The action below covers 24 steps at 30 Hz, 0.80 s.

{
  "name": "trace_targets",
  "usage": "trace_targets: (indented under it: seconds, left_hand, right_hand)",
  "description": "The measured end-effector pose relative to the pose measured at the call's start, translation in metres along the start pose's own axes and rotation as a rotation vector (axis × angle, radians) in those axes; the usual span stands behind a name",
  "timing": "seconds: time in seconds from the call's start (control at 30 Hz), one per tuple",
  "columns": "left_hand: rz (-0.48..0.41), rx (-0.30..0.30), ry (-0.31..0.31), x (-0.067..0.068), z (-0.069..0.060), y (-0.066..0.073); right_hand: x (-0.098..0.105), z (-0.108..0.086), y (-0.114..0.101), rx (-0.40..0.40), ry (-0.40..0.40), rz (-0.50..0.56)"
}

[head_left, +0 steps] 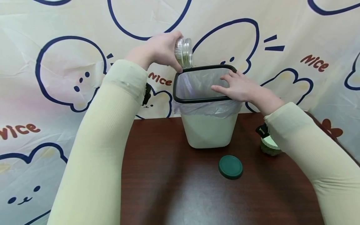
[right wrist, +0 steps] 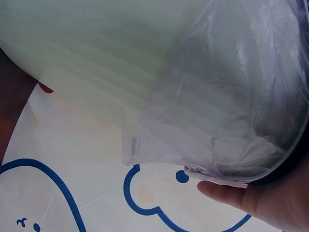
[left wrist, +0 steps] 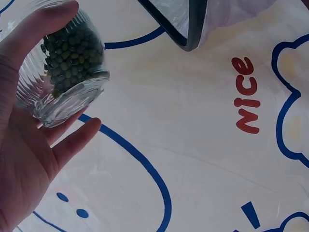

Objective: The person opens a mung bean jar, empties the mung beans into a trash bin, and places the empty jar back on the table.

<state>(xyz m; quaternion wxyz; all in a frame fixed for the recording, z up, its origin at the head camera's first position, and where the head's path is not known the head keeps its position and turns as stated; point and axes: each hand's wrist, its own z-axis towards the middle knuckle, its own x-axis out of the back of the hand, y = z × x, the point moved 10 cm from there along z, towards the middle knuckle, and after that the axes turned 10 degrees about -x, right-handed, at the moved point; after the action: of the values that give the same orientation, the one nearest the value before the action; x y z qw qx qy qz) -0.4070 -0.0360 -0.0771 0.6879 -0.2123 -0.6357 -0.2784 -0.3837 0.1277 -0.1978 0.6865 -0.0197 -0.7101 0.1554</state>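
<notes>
My left hand [head_left: 163,50] grips a clear ribbed glass jar [head_left: 185,53] tipped on its side above the left rim of a trash bin [head_left: 209,129]. Small dark green beans [left wrist: 75,60], like mung beans, lie inside the jar in the left wrist view. Over the bin's right rim rests my right hand [head_left: 239,86], thumb and fingers loosely spread above the opening. One finger [right wrist: 222,192] shows outside, just under the rim, in the right wrist view. A thin translucent bag [head_left: 202,82] lines the bin and folds over its black rim.
A round green lid [head_left: 230,167] lies on the dark wooden table [head_left: 157,175] in front of the bin. Beside my right forearm stands a small green container [head_left: 270,146], partly hidden by the sleeve. A cartoon-printed cloth [head_left: 84,28] hangs close behind the bin.
</notes>
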Motion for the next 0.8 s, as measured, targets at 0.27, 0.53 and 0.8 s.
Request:
trace_targets:
  seconds: [0.27, 0.53, 0.8]
  left_hand:
    - [-0.053, -0.022, -0.069, -0.011, 0.001, 0.002]
    - [-0.021, -0.018, -0.06, -0.009, 0.001, 0.001]
    - [-0.004, -0.01, -0.02, 0.0, 0.002, 0.003]
  right_hand:
    - [0.001, -0.001, 0.001, 0.001, 0.001, 0.001]
    - [-0.001, 0.0, 0.0, 0.0, -0.004, -0.001]
    - [0.001, 0.001, 0.0, 0.008, 0.005, 0.003]
